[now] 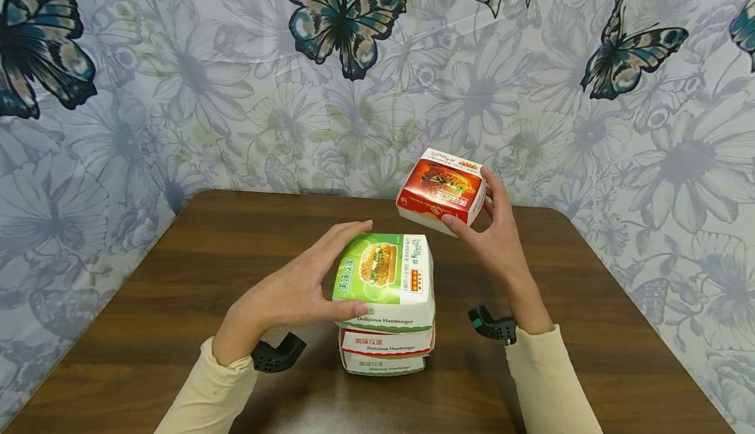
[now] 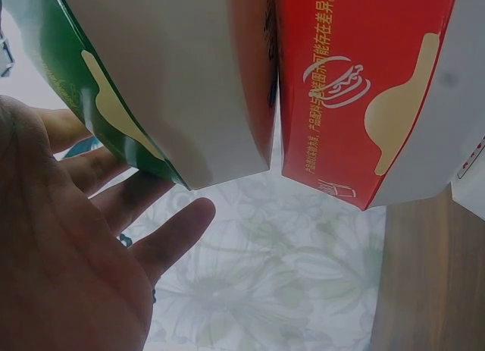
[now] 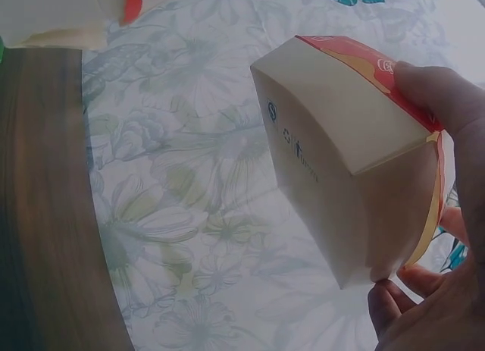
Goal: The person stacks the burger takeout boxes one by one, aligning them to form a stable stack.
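My right hand (image 1: 498,240) holds a red hamburger box (image 1: 439,188) in the air, right of and beyond a stack, its printed top tilted toward me. In the right wrist view its thumb lies on the red edge of that box (image 3: 333,131), fingertips at the opposite side. My left hand (image 1: 283,293) grips a green hamburger box (image 1: 383,270) at the top of the stack, thumb on the front face, fingers round the left and back. Below it are a red-trimmed box (image 1: 386,342) and, at the bottom, a green-trimmed box (image 1: 383,364).
The stack stands on a brown wooden table (image 1: 501,381) with rounded far corners. A cloth (image 1: 194,113) printed with flowers and butterflies hangs right behind the table's far edge. Black bands (image 1: 278,353) are worn on both wrists.
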The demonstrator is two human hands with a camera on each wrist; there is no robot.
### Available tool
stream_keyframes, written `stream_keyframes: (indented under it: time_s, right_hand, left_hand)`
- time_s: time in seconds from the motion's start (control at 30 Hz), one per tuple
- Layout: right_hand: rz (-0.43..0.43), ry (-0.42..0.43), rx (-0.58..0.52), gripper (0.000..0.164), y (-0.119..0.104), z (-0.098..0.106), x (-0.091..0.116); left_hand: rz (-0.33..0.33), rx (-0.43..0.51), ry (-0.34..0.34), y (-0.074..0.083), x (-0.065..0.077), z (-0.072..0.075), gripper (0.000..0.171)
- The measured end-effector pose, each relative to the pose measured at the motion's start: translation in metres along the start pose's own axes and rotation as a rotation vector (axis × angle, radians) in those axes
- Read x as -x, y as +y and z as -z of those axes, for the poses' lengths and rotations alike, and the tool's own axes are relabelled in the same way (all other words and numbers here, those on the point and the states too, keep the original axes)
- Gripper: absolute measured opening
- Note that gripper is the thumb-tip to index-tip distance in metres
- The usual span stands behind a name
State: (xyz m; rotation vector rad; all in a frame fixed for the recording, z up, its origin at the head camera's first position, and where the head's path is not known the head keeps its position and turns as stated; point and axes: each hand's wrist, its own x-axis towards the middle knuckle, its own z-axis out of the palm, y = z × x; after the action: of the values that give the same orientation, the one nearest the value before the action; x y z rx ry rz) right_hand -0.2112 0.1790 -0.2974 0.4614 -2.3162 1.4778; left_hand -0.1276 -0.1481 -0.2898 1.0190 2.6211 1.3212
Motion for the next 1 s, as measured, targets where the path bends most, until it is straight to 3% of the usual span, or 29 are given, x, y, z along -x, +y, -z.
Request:
stream_keyframes:
  time_s: [1.0]
  right_hand:
    - [0.053,0.009,-0.004,0.096,-0.015,0.002,0.003]
  left_hand:
    - [-0.015,-0.025,0.005,-0.002,0.0,0.0,0.1]
